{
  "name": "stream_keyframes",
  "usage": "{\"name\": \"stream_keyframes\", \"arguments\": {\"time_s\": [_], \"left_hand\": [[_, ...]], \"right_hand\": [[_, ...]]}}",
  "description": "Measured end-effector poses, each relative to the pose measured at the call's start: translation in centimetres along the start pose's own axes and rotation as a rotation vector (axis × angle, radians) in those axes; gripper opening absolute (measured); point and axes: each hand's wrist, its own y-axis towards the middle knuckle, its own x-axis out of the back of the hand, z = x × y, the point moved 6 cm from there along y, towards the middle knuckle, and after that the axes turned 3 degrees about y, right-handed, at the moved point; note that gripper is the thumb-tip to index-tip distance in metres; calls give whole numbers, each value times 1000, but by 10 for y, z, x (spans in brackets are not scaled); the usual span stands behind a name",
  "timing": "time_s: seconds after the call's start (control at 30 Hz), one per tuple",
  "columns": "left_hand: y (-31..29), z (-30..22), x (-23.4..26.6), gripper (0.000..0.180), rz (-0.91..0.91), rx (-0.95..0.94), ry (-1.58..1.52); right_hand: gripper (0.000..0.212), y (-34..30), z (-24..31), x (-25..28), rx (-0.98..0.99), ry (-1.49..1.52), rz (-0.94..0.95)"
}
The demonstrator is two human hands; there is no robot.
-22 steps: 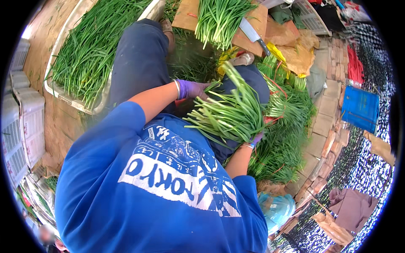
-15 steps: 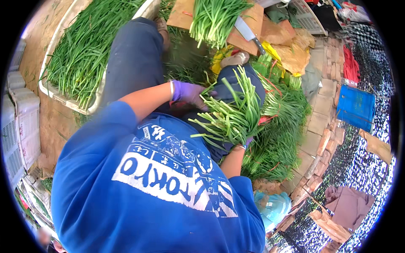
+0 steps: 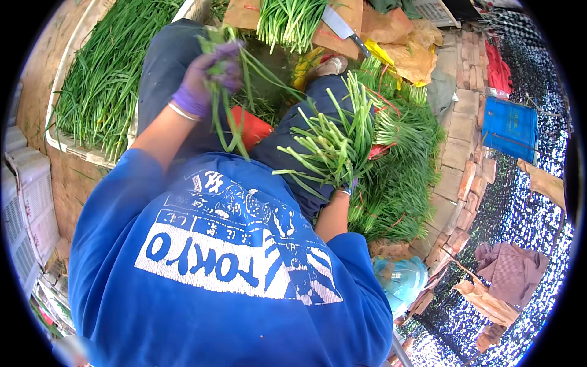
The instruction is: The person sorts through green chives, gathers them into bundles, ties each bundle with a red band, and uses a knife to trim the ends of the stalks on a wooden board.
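My left hand [image 3: 214,72], in a purple glove, is raised over my left knee. Its fingers are closed round a few loose, limp chive leaves [image 3: 227,125] that hang down on both sides. Across my right thigh lies a thick bunch of garlic chives [image 3: 335,144], pale cut stems fanned towards the left. My right hand [image 3: 351,186], also gloved in purple, grips this bunch from below; most of its fingers are hidden by the leaves. Tied bundles of chives [image 3: 400,189] with red ties are piled just right of it.
A white crate [image 3: 54,136] full of chives stands at the left. Ahead, a knife [image 3: 337,23] lies on a wooden board [image 3: 342,44] beside another chive bunch [image 3: 290,24]. A red object [image 3: 249,127] sits between my legs. Bricks [image 3: 460,128] edge the right side, near a blue crate [image 3: 510,128].
My left hand has moved away from the bunch, up and to the left, carrying loose leaves. The red object between my legs now shows more. My right hand still holds the bunch.
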Motion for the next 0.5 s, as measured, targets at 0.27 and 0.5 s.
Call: {"name": "stream_keyframes", "arguments": {"time_s": [0.27,0.5], "left_hand": [[39,160,-18,34,542,-216,2287],[34,148,-15,24,741,-481,2263]], "right_hand": [[45,-6,8,0,68,53,-8],[45,-17,24,-2,126,128,-14]]}}
